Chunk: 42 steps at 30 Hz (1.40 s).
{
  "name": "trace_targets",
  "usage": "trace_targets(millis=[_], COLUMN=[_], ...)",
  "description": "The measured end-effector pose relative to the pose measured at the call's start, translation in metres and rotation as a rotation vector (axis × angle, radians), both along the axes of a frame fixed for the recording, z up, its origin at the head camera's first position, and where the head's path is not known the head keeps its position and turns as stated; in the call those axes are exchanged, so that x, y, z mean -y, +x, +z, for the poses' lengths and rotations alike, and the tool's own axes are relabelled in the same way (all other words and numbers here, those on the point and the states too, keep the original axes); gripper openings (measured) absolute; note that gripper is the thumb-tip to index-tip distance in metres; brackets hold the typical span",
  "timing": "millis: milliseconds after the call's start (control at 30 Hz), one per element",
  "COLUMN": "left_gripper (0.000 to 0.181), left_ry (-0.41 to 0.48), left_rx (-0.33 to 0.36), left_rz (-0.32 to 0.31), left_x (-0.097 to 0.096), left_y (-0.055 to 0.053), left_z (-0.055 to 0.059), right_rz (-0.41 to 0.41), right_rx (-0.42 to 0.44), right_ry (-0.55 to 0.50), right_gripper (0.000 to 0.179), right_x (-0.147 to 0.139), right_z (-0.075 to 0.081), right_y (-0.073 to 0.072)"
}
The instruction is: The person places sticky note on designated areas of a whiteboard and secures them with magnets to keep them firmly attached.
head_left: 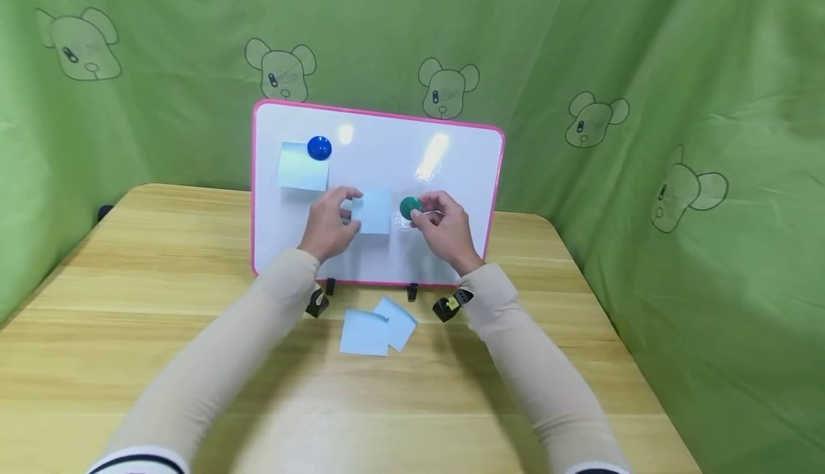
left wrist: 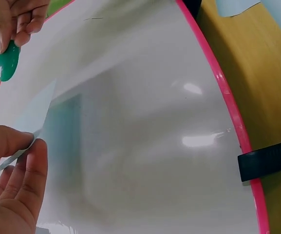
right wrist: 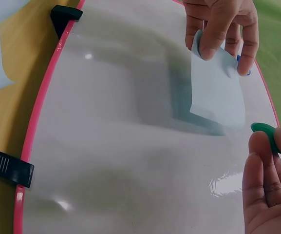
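A light blue sticky note (head_left: 374, 213) is pinched at its left edge by my left hand (head_left: 331, 223). In the right wrist view the note (right wrist: 215, 92) stands off the whiteboard, with its shadow on the surface. My right hand (head_left: 446, 230) holds a round green magnet (head_left: 410, 208) between thumb and fingers, just right of the note. The left wrist view shows the magnet (left wrist: 7, 63) apart from the note. Both hands are in front of the pink-framed whiteboard (head_left: 387, 137). At its upper left, a blue magnet (head_left: 319, 148) sits on the corner of another note (head_left: 301, 171).
Two loose blue notes, one (head_left: 364, 332) overlapping the other (head_left: 401, 325), lie on the wooden table (head_left: 303, 417) before the board. Black feet (head_left: 412, 292) support the board's lower edge. A green curtain (head_left: 387, 23) hangs behind and along the right.
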State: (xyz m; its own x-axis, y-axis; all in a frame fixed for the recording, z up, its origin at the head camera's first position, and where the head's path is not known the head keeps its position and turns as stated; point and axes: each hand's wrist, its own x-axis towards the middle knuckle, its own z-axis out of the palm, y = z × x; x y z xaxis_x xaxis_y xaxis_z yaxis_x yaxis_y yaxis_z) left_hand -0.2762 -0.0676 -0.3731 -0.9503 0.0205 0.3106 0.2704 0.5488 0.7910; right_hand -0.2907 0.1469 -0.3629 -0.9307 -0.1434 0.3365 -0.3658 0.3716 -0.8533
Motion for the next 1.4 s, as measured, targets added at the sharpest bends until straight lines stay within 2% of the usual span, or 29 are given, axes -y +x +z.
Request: trace_targets(millis=[167, 433, 1033, 1400], left_gripper=[0.039, 0.033, 0.038, 0.044], left_ry=[0.008, 0.016, 0.010, -0.002], left_rx=[-0.014, -0.021, -0.023, -0.038], left_rz=[0.016, 0.041, 0.043, 0.053], left_x=[-0.001, -0.002, -0.005, -0.009], left_y=[-0.002, -0.006, -0.011, -0.018], left_z=[0.002, 0.004, 0.009, 0.017], right_rz=[0.011, 0.000, 0.006, -0.007], right_rx=[-0.022, -0.008, -0.002, -0.024], right_ry=[-0.027, -0.005, -0.017, -0.016], right_gripper=[0.022, 0.025, 0.025, 0.025], right_x=[0.005, 0.008, 0.019, 0.026], right_z=[0.003, 0.006, 0.010, 0.023], right_y=[-0.004, -0.013, -0.021, -0.028])
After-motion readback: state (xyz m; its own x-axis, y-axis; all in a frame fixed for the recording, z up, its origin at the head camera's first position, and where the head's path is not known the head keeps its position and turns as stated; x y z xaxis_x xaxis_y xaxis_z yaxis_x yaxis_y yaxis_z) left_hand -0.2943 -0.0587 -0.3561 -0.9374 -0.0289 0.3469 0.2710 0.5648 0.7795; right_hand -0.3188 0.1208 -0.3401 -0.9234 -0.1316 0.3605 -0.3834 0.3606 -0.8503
